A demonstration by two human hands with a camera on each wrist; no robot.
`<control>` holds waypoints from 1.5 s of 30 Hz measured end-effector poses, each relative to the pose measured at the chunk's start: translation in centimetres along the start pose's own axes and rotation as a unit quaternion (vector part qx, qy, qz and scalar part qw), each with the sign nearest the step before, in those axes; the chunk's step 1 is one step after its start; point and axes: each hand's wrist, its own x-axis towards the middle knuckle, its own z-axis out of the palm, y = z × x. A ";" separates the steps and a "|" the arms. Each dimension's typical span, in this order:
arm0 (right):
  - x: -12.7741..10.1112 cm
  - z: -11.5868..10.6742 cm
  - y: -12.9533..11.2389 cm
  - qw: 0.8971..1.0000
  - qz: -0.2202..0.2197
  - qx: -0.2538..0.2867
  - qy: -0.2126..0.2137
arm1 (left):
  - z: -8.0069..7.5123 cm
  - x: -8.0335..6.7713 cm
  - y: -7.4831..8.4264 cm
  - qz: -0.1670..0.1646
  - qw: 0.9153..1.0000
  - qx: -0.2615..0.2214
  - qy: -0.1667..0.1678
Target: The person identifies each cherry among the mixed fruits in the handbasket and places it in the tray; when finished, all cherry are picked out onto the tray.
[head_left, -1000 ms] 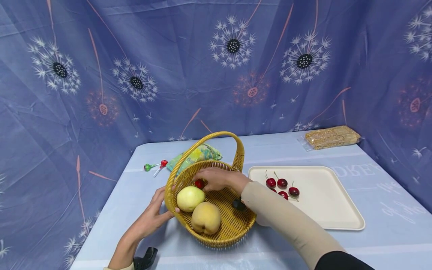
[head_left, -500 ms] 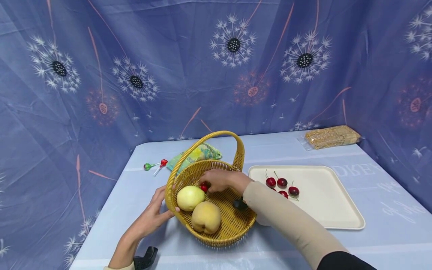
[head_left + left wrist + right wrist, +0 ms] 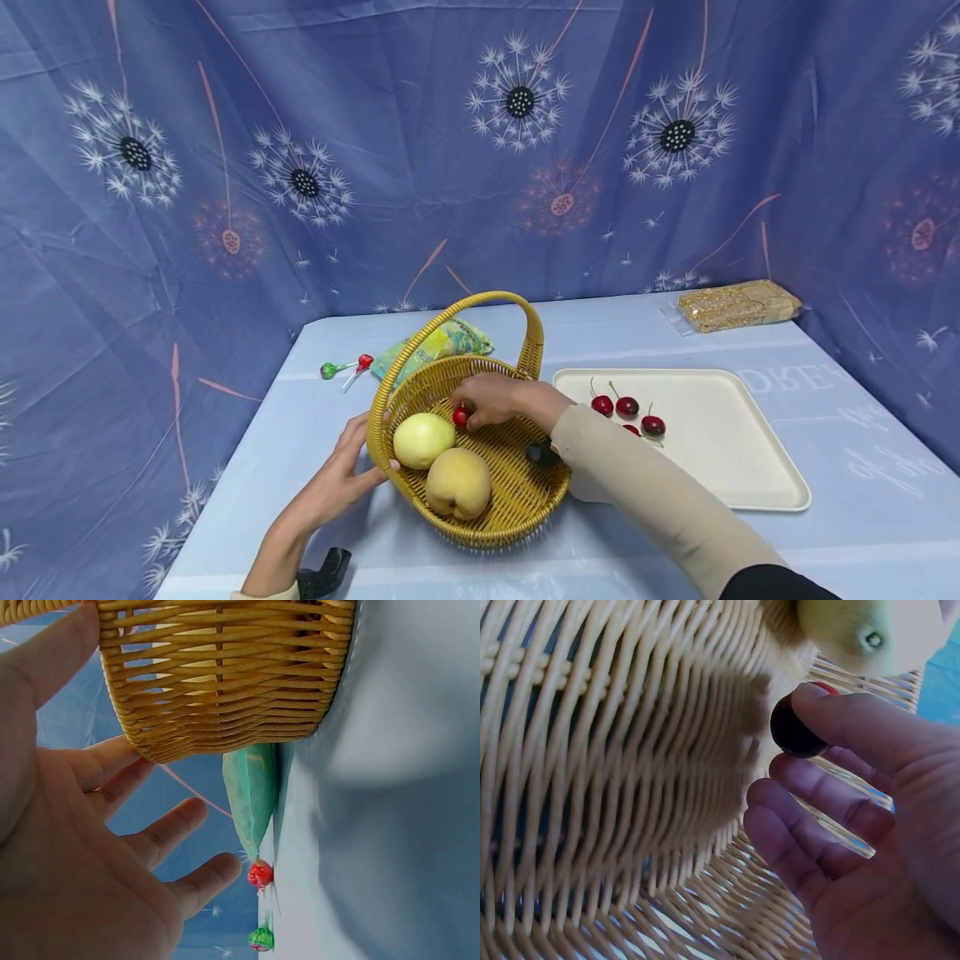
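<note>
A: Right hand (image 3: 501, 400) — doing what?

B: Reaching into the basket (image 3: 517, 492), fingers (image 3: 832, 720) pinching a cherry (image 3: 461, 416) just beside the pale green pear (image 3: 422, 440). In the right wrist view, showing the cherry (image 3: 795, 727) dark and round at the fingertip, close above the woven floor, with the pear (image 3: 870, 630) at the top edge.

A: Left hand (image 3: 337, 483)?

B: Resting against the basket's outer left wall, fingers straight and relaxed, thumb lying over the rim. In the left wrist view, showing the fingers (image 3: 161, 836) spread beside the weave (image 3: 225, 675), gripping nothing.

A: Other contents of the basket?

B: A yellow peach (image 3: 458, 482) lying in front, touching the pear; a small dark object (image 3: 542, 454) sitting near the right wall, partly hidden by the sleeve (image 3: 645, 492).

A: Surroundings on the counter (image 3: 862, 467)?

B: A cream tray (image 3: 750, 450) lying just right of the basket, carrying several cherries (image 3: 626, 406) with stems near its left end. A green packet (image 3: 442, 342) lying behind the basket, two lollipops (image 3: 345, 368) resting to its left. A clear pack of tan bars (image 3: 738, 304) sitting at the far right corner. A black clip (image 3: 324, 573) showing at the near edge by the left wrist. Blue dandelion cloth (image 3: 300, 125) hanging behind and draping both sides.
</note>
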 end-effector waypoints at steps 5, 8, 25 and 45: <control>-1.3 -1.0 -0.1 0.999 0.008 0.032 0.031 | 0.0 0.0 0.0 -0.006 1.000 -0.001 0.000; -2.3 -2.0 -0.4 0.998 0.004 0.046 0.052 | 0.0 0.1 0.2 -0.007 1.000 -0.007 0.001; -9.0 -4.6 -1.1 0.987 -0.047 0.033 0.149 | 0.0 0.0 0.5 -0.004 1.000 -0.001 0.000; -20.8 -1.8 4.8 0.956 0.055 0.056 0.282 | 0.0 0.1 0.2 0.000 1.000 -0.012 -0.002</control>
